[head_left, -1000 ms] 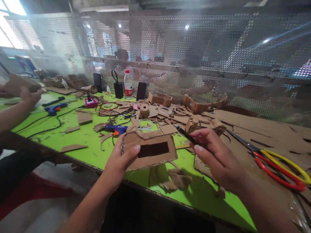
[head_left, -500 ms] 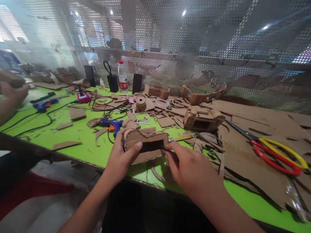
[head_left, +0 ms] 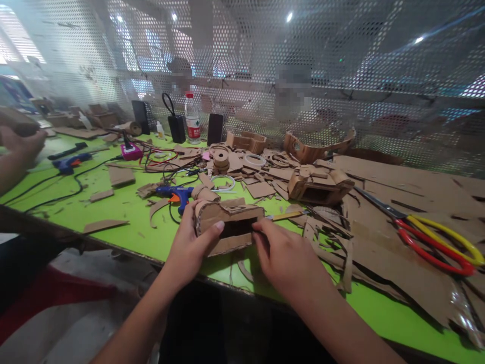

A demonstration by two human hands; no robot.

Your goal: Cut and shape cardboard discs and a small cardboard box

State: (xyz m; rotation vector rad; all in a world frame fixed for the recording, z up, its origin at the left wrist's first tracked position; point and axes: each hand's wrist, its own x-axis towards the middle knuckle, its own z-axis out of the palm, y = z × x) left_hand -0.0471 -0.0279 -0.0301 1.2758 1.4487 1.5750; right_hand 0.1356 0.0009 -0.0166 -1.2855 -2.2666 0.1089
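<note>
A small hollow cardboard box (head_left: 231, 214) with a curved top and a dark rectangular opening is held just above the near edge of the green table. My left hand (head_left: 193, 240) grips its left end, thumb across the front beside the opening. At the box's right end, my right hand (head_left: 284, 247) pinches the edge of the opening between thumb and index finger; the fingertips are partly inside. Behind the box lies a blue glue gun (head_left: 178, 194) with an orange trigger. A yellow-handled craft knife (head_left: 288, 216) rests just beyond my right hand.
Large scissors (head_left: 428, 237) with red and yellow handles lie on cardboard sheets (head_left: 382, 253) at right. A similar cardboard box (head_left: 320, 187) stands among scraps. Farther back are a water bottle (head_left: 192, 121) and cables. Another person's hand (head_left: 20, 146) holds cardboard at far left.
My right fingertips have shifted slightly up and left along the opening's right edge. The left hand keeps its grip, and the view has moved a little.
</note>
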